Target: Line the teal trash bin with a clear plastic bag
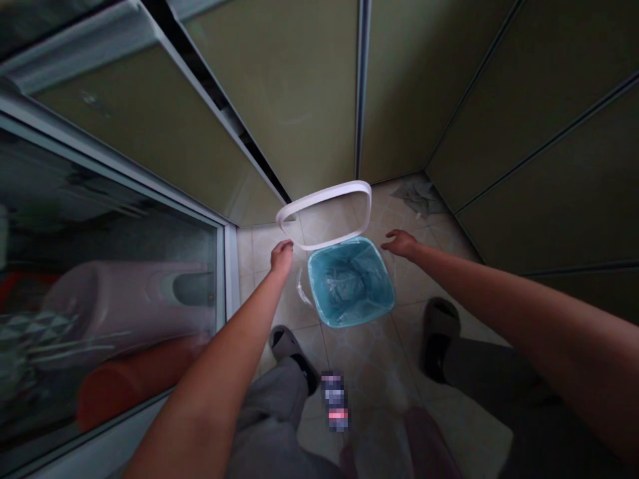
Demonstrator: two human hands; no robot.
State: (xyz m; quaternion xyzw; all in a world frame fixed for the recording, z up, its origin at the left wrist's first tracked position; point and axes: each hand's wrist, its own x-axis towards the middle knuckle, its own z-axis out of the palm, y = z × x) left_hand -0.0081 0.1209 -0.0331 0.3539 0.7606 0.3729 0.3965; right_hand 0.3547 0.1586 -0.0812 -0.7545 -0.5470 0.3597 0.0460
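Observation:
A blue waste bin (351,283) stands on the tiled floor in front of me, lined with a clear plastic bag (344,279). Part of the bag hangs outside the bin on its left. Behind the bin's far edge a white rim ring (324,194) is tilted up, offset a little to the left. My left hand (282,255) is closed, with its fingertips at the ring's lower left corner. To the right of the bin, my right hand (401,243) hovers with its fingers apart, holding nothing.
Cabinet doors (279,93) rise behind and to the right. A sliding glass door (110,279) is on the left. A grey cloth or bag (419,194) lies in the far corner. Slippered feet (439,339) flank the bin, and a blurred-out object (335,402) lies below it.

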